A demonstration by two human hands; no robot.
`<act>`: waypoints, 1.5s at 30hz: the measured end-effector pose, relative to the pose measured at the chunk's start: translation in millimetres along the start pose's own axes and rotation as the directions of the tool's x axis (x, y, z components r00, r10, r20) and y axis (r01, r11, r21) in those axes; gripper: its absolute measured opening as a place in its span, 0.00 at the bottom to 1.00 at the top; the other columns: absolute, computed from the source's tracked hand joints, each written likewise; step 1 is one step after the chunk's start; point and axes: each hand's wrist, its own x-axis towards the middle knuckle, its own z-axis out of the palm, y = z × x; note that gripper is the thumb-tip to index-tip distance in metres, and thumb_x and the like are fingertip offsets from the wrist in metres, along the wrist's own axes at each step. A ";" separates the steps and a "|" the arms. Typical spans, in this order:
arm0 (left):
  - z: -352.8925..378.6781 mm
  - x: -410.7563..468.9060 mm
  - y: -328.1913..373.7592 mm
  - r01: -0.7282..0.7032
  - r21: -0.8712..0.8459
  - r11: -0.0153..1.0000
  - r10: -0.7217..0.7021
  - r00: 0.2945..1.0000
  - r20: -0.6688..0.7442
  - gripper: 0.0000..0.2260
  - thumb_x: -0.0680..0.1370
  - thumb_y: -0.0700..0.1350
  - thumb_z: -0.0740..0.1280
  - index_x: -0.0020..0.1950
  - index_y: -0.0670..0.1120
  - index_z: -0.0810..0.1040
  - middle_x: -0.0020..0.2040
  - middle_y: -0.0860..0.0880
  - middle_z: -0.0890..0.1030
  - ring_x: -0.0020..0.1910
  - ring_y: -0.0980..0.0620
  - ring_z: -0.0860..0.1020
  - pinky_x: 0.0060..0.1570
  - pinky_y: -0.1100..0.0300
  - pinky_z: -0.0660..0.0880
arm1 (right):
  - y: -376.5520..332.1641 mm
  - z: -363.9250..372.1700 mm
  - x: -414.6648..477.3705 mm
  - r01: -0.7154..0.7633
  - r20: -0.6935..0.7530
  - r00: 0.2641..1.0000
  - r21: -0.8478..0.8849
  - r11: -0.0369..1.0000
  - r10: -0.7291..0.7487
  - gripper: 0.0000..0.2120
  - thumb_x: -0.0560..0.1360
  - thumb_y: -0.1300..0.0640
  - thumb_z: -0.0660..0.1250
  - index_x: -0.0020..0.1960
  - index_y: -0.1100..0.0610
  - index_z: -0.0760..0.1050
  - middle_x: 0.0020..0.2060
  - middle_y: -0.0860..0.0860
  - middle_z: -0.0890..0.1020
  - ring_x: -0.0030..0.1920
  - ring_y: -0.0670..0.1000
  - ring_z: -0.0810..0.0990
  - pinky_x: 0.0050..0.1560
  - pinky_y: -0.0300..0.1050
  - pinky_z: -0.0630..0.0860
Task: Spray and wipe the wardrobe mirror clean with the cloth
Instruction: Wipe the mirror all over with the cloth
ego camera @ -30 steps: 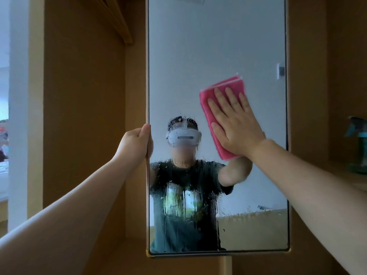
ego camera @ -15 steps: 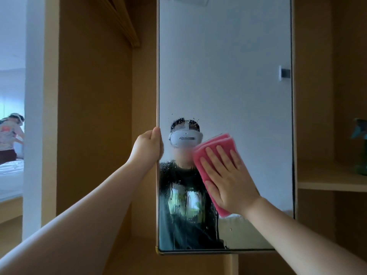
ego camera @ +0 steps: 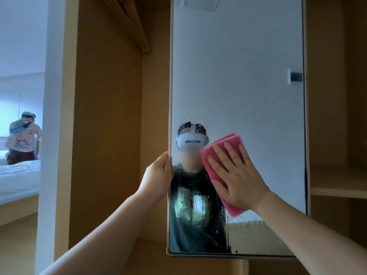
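Note:
The tall wardrobe mirror [ego camera: 238, 76] fills the middle of the view, with spray droplets and runs over its lower left part. My right hand [ego camera: 236, 175] lies flat on a folded pink cloth [ego camera: 224, 143], pressing it against the glass right of centre. My left hand [ego camera: 158, 175] grips the mirror's left edge, thumb on the front. The spray bottle is barely visible as a dark shape at the far right edge.
A wooden shelf [ego camera: 337, 187] sits to the right of the mirror. Wardrobe panels [ego camera: 107, 135] stand to the left, with a hanging rail above. Through the gap at far left a bed [ego camera: 17, 175] and another person [ego camera: 21, 137] are visible.
My right hand slid the cloth down and left from the upper right of the glass, then slightly back right. The left hand kept its grip on the edge. The view shifted right.

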 end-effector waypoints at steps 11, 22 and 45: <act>2.9 1.4 -7.6 -0.029 0.102 0.994 0.032 0.999 -0.027 0.14 0.83 0.49 0.54 0.38 0.52 0.69 0.30 0.53 0.75 0.28 0.56 0.72 0.31 0.61 0.68 | 25.8 -25.3 89.7 -0.109 0.021 0.994 -0.005 0.994 0.109 0.30 0.80 0.40 0.47 0.78 0.53 0.55 0.77 0.57 0.59 0.77 0.63 0.54 0.75 0.64 0.44; 7.7 -8.3 -16.4 0.011 0.025 1.000 -0.012 0.999 0.039 0.16 0.83 0.49 0.52 0.67 0.46 0.70 0.35 0.50 0.80 0.30 0.55 0.76 0.31 0.58 0.73 | 36.0 -34.5 147.9 -0.224 0.001 0.975 -0.039 0.974 0.224 0.30 0.80 0.42 0.47 0.78 0.54 0.57 0.77 0.59 0.58 0.77 0.64 0.54 0.75 0.64 0.43; -8.9 -10.1 -16.0 -0.098 -0.034 0.995 0.104 0.967 0.232 0.18 0.81 0.45 0.52 0.66 0.64 0.68 0.41 0.69 0.80 0.39 0.67 0.78 0.37 0.76 0.70 | -57.5 -6.3 56.6 -0.131 -0.024 0.991 0.041 0.991 0.132 0.28 0.82 0.45 0.45 0.78 0.56 0.52 0.77 0.59 0.56 0.78 0.63 0.50 0.76 0.63 0.44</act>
